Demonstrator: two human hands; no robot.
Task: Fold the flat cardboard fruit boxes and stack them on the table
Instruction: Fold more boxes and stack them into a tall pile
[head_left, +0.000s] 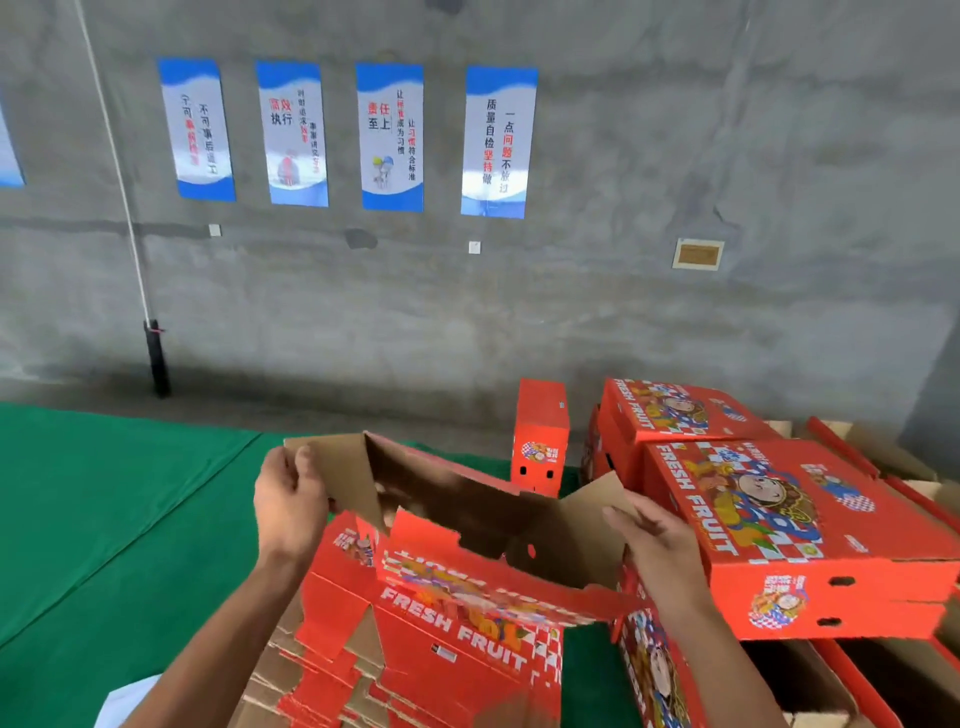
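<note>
Head view. A half-erected fruit box (457, 525) is held above the pile of flat blanks (415, 654) at the near edge of the green-covered bench (104, 499). The left hand (288, 501) pinches the brown end flap, fingers curled over its edge. The right hand (657, 545) lies against the opposite end panel, fingers straight, not clamped. Finished boxes (779, 525) are stacked at the right edge. Judgement: corrugated board, light, stiff along panels, yielding at scored creases; best held at the end flaps near the creases.
</note>
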